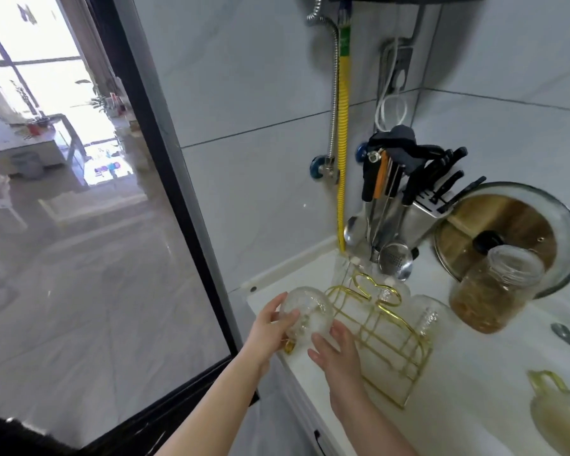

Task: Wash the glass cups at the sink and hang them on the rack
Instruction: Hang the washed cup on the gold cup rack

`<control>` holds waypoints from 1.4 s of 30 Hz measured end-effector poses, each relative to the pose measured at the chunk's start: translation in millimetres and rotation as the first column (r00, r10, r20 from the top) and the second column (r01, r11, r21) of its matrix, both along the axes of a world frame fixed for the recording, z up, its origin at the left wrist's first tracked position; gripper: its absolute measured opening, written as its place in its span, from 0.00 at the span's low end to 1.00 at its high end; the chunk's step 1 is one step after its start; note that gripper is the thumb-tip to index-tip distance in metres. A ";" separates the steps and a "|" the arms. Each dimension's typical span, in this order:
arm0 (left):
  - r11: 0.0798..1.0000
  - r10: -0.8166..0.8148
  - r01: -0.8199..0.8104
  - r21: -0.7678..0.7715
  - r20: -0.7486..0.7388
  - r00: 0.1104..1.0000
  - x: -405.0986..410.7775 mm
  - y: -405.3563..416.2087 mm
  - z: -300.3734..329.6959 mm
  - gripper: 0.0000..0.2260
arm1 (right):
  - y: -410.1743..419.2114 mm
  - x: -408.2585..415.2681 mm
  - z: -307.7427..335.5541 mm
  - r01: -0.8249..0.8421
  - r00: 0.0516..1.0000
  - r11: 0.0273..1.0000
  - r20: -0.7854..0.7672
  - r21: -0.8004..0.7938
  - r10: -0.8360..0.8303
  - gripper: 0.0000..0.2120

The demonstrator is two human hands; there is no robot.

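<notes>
A: Glass cup [305, 312]: upside down at the near-left corner of the gold rack [380, 340]; left hand [270, 327] curls its fingers round it; right hand [336, 352] lies open against its rim.

B: Progress?

A: Seemingly late; other cups [426, 315] already on the rack; this one is being hung; no sink in view; no writing readable on the table [468, 383].

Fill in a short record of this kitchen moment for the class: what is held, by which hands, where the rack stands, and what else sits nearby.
held item: glass cup
left hand: fingers curled round the cup
right hand: fingers against the cup's near side
rack: gold wire rack, right of the cup, on the white counter
nearby: jar, pot lid, knife block, spoon
</notes>
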State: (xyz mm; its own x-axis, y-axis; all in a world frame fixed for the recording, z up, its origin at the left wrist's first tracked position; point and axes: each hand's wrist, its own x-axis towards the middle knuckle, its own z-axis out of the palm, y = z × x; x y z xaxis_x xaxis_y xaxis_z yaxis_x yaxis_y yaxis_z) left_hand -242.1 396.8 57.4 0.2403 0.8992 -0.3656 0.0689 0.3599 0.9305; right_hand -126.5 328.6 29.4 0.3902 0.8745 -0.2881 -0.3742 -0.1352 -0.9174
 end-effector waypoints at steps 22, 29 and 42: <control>0.925 -0.344 0.319 -0.206 -0.103 0.933 3.8 92.5 -53.1 0.13 | 53.6 -39.0 -40.5 0.346 0.927 0.910 0.234 -0.230 -0.293 0.25; 0.901 -0.428 0.395 -0.179 -0.220 0.877 -1.2 99.6 -60.3 0.13 | 53.0 -42.9 -40.7 0.352 0.908 0.893 0.334 -0.282 -0.252 0.24; 0.919 -0.366 0.394 0.015 -0.335 0.868 -18.7 76.4 -64.8 0.18 | 40.3 -36.9 -45.2 0.402 0.890 0.841 0.370 -0.362 -0.266 0.19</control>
State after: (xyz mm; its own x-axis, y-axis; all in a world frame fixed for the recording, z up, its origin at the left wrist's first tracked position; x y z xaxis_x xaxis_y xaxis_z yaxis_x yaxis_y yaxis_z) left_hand -260.9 473.2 -7.4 0.4520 0.7914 -0.4116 0.4828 0.1709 0.8589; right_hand -163.4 368.8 -15.9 0.7606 0.4962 -0.4187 -0.1904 -0.4461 -0.8745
